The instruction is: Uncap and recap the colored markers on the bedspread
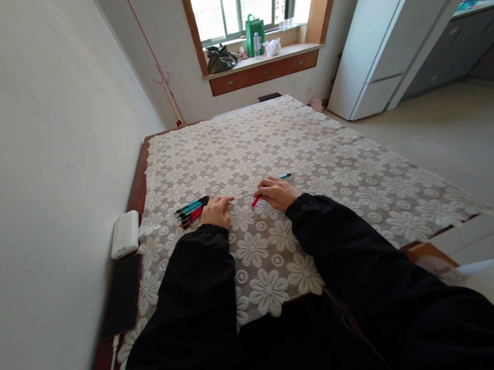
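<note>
My right hand [277,192] is closed round a pinkish-red pen [255,200], whose end sticks out to the left of the fingers. The rest of that pen is hidden in the hand. Just beyond the right hand a blue pen [286,175] lies on the lace tablecloth [258,250]. My left hand [217,212] rests on the cloth with its fingers stretched to the right, and nothing shows in them. Against its left side lies a bunch of several pens, with teal pens [192,207] at the back and red pens [193,217] in front.
At the table's left edge, by the wall, are a white power bank [124,234], a dark flat tablet-like slab [122,296] and a white cable [113,368]. A pink coat stand [148,43], a windowsill with bags and a white fridge [385,46] stand beyond the table.
</note>
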`<state>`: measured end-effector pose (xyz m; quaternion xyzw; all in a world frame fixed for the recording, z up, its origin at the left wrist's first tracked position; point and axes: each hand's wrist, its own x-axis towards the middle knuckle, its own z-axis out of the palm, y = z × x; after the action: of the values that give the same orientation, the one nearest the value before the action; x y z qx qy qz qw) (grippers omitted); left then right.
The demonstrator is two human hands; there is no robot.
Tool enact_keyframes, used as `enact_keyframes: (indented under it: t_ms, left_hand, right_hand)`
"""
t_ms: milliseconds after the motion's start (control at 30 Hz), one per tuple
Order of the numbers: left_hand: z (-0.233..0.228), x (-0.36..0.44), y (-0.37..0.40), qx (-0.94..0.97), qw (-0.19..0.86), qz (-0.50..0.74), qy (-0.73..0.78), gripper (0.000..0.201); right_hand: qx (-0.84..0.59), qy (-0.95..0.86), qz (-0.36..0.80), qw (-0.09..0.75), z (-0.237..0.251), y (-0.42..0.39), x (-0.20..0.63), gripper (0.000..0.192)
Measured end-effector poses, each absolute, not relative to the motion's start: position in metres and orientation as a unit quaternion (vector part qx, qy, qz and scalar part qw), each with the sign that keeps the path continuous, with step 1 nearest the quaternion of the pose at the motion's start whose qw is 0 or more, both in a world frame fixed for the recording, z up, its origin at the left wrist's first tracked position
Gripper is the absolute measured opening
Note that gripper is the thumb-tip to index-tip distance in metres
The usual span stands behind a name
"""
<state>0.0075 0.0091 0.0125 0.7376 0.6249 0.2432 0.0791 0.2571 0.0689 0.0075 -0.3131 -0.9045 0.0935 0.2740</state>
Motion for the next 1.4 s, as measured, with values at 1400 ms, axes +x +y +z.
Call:
enact_keyframes:
  t_ms: [1400]
  left_hand:
    - [0.004,0.007,0.014,0.792,0.135,0.289,0.521,0.032]
  right_hand:
    - [-0.394,-0.892,0.082,0.208,0.007,0.063,0.253,0.008]
